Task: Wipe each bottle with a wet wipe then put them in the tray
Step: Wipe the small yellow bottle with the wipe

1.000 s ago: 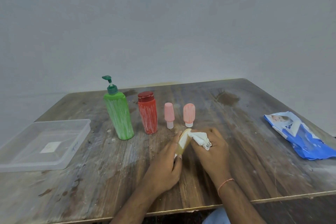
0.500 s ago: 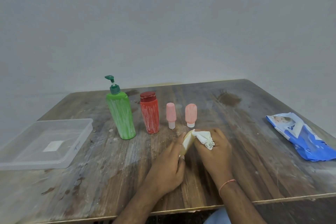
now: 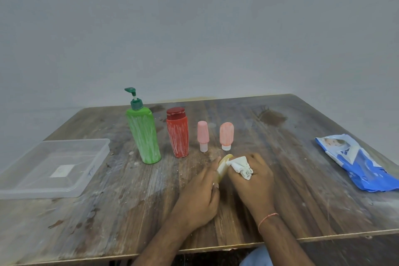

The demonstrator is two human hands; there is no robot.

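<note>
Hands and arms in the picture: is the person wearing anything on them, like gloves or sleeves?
No gloves and no sleeves that show: both forearms are bare to the bottom edge. The left hand wears nothing that can be seen. The right hand has a thin pinkish-orange thread band tied round its wrist. No rings or watch are visible.

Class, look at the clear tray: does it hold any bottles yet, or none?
None. The clear tray shows only a pale label on its floor; four bottles stand outside it on the table.
</note>
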